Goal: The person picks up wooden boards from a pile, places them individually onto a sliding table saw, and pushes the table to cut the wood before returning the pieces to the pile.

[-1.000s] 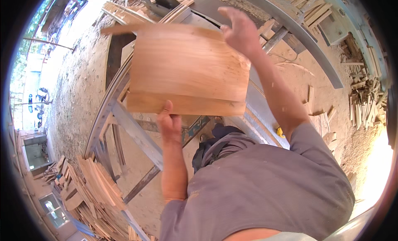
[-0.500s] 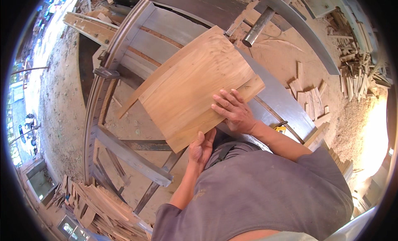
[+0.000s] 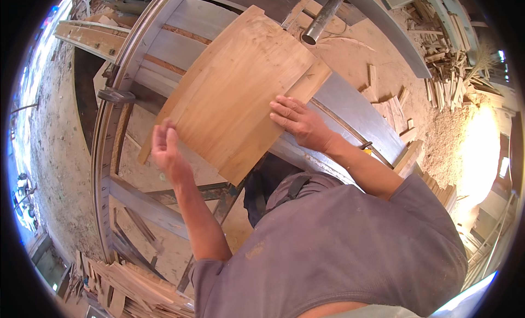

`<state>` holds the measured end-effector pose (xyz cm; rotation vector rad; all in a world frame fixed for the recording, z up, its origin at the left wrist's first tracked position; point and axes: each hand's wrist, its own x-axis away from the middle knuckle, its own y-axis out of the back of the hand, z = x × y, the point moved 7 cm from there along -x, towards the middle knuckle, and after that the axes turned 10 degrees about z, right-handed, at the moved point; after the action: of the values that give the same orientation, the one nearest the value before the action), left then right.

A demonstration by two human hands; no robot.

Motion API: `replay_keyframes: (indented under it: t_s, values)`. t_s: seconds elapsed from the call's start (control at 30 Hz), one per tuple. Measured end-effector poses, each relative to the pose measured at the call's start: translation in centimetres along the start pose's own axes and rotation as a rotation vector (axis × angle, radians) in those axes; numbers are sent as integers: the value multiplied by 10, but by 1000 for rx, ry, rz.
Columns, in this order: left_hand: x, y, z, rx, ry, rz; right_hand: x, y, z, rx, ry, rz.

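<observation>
A wide light-brown wooden board (image 3: 240, 82) lies in front of me with narrower wooden strips along its edges. One strip (image 3: 309, 80) runs along the near right side, and another pokes out past the far left side. My right hand (image 3: 301, 123) rests on top near the right strip, fingers flat and slightly apart, thumb out of sight. At the left end of the wood is my left hand (image 3: 168, 148), its fingers raised over the strip there. Motion smears those fingertips, so whether they touch or pinch the wood is unclear.
Beneath the wood is a metal machine frame with a curved-looking rail (image 3: 104, 154) and a grey metal plate (image 3: 355, 113). Behind stands a metal pipe (image 3: 322, 19). Offcuts (image 3: 394, 113) lie on the sawdust at right. Stacked scrap wood (image 3: 131, 285) fills the lower left.
My left hand has left the board's near corner and moved left and farther away to its left end. My right hand still lies on the wood. The whole view has shifted slightly.
</observation>
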<state>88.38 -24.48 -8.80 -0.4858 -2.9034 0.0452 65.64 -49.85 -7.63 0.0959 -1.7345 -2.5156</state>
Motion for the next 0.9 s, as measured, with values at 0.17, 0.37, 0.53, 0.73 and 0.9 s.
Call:
replay_keyframes:
  t_s: [0.17,0.37,0.53,0.73,0.9]
  values:
    - [-33,6,-5,-1072,-59,-116,13,-13,31,-75,-104,49]
    - [-83,27,12,-1130,98,385,19,-17,47,-176,-137,141]
    - [-55,5,-107,-1038,153,521,4,-5,45,-256,-131,152]
    - [36,-46,-247,-1266,-375,382,-81,11,26,-1297,-112,-92]
    - [113,-101,-167,-1451,-703,577,-71,57,64,-2327,231,-156]
